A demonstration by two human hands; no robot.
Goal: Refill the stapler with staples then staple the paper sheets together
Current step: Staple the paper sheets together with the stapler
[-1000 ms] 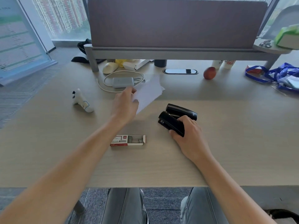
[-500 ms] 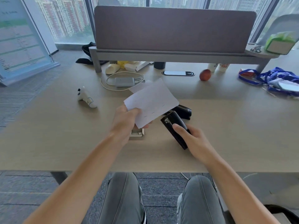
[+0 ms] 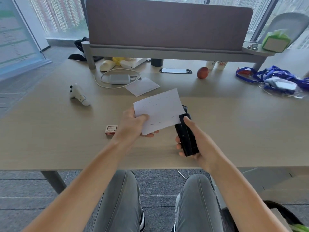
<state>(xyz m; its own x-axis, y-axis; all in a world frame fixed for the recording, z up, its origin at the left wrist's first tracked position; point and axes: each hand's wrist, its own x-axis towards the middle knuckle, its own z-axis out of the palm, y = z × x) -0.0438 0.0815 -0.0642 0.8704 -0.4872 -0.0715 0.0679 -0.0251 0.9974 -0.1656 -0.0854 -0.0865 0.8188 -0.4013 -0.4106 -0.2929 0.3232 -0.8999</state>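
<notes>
My left hand (image 3: 133, 125) pinches a small stack of white paper sheets (image 3: 158, 109) by the lower left corner, held above the desk. My right hand (image 3: 199, 144) grips a black stapler (image 3: 185, 134), lifted off the desk, its nose pointing away from me. The sheets' right edge sits in or against the stapler's mouth; my thumb lies on top of the stapler. A red-and-white staple box (image 3: 111, 130) lies on the desk just left of my left wrist. Another white sheet (image 3: 142, 86) lies flat farther back.
A white game controller (image 3: 78, 95) lies at the left. A grey power bank with white cable (image 3: 119, 79), a red apple (image 3: 202, 72) and blue lanyards (image 3: 274, 77) sit toward the back, under a grey shelf with divider panel (image 3: 167, 51). The wooden desk's (image 3: 50, 139) front edge runs just below my hands.
My left hand picked the sheets off the desk and brought them toward me. My right hand lifted the stapler and turned it lengthwise, meeting the paper's right edge.
</notes>
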